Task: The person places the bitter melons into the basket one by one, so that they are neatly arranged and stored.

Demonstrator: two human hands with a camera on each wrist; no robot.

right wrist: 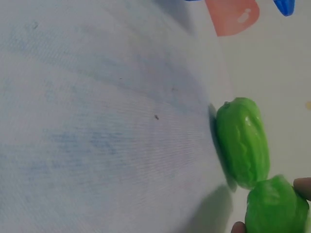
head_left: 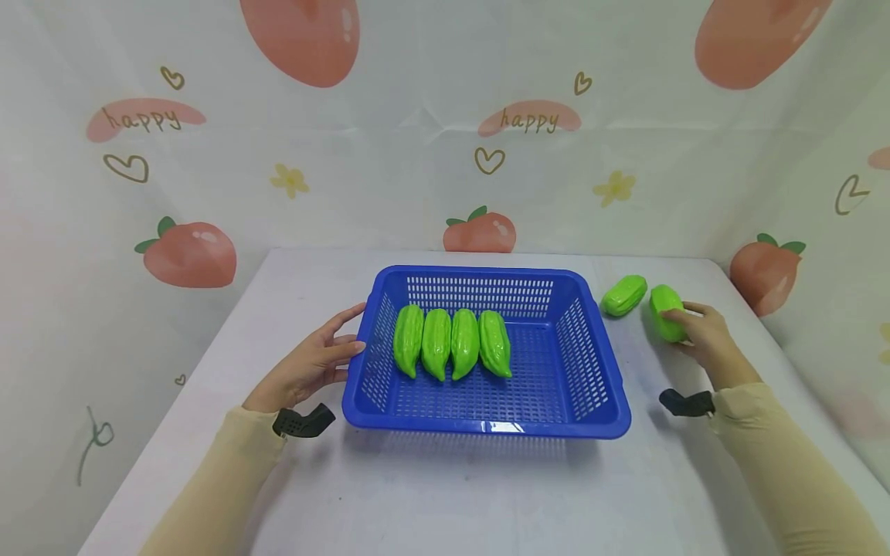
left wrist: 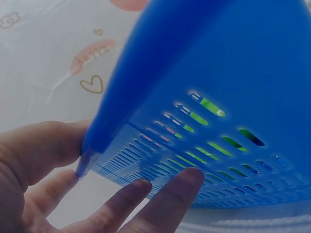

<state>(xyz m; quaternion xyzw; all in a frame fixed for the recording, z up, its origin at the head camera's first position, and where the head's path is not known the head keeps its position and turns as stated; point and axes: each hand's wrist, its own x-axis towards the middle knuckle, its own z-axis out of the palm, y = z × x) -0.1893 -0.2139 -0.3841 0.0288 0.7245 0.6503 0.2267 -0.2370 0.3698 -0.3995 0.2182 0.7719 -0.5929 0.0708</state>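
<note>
A white table [head_left: 431, 494] bears a blue basket [head_left: 587, 351] and two green gourds [head_left: 624, 295].

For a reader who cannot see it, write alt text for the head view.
A person's right hand grips a green toy gourd on a white table, beside a second loose gourd. The left hand rests open against the left wall of a blue basket holding four more gourds in a row.

Basket [head_left: 598, 371] sitting mid-bench [head_left: 445, 494], four gourds [head_left: 452, 341] lying side by side in it, two gourds [head_left: 624, 294] lying right of it, left hand [head_left: 313, 363] touching its left wall, right hand [head_left: 705, 333] gripping the nearer gourd [head_left: 664, 309]
</note>
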